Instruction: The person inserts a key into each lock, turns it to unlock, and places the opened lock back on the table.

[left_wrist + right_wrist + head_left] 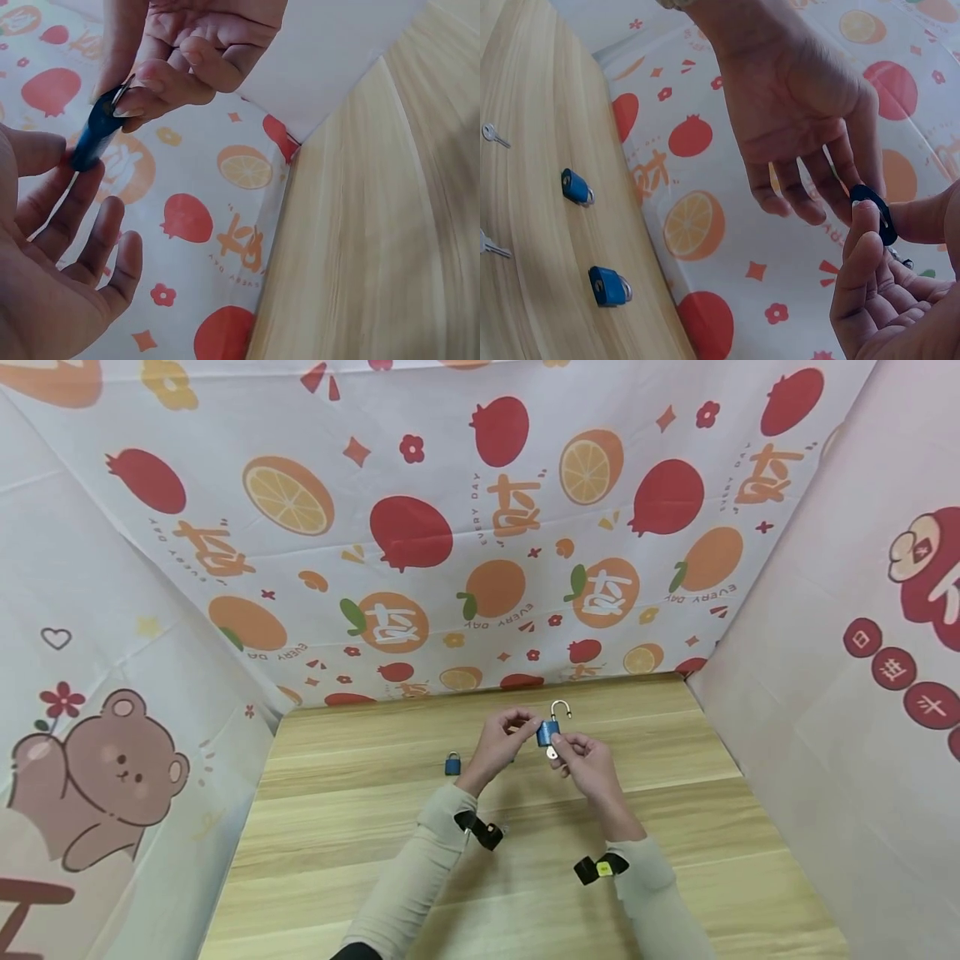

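Observation:
A blue padlock is held up over the table between both hands, its silver shackle swung open at the top. My left hand pinches the body's left side with thumb and fingertips; the other fingers are spread in the left wrist view. On the lower right, my right hand grips the body by thumb and fingers. A silver key juts from the padlock's underside, beside the right fingers. In the right wrist view the padlock body is seen end-on, partly covered by the right fingers.
On the wooden table lie two more blue padlocks with closed shackles; the left hand mostly hides one in the head view. Two loose silver keys lie near them. Fruit-printed cloth covers the wall behind the table.

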Motion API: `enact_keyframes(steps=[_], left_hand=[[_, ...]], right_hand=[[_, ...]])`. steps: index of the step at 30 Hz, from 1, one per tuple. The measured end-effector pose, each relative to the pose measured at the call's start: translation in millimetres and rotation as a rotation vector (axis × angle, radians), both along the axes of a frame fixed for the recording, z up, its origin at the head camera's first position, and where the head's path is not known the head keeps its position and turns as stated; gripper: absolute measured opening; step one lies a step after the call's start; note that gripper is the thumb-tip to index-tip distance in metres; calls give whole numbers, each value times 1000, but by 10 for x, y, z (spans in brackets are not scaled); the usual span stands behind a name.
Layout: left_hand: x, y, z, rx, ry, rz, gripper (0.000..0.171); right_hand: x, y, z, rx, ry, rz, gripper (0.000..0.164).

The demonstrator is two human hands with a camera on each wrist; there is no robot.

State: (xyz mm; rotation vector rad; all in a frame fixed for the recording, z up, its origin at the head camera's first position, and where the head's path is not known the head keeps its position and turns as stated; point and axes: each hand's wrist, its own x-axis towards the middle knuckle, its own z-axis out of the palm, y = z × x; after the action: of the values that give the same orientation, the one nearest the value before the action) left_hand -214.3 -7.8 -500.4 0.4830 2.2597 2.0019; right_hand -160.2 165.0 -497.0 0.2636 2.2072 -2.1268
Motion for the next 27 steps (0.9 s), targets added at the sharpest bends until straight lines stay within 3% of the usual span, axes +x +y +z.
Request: enact_keyframes(steps=[6,11,18,27], left_hand=[[-60,36,9,-65,3,-64,20],[-148,121,-35,-1,-97,-111,27],[-255,245,-170,133,-264,-91,33],[-383,337,-429,133,-315,-69,35]], right_hand=[[-115,106,-29,-8,-34,-12,31],[-255,197,-84,24,-46,-10,33],[-401,277,-180,68,-71,1,35],[-554,340,-412,95,-126,1,30]])
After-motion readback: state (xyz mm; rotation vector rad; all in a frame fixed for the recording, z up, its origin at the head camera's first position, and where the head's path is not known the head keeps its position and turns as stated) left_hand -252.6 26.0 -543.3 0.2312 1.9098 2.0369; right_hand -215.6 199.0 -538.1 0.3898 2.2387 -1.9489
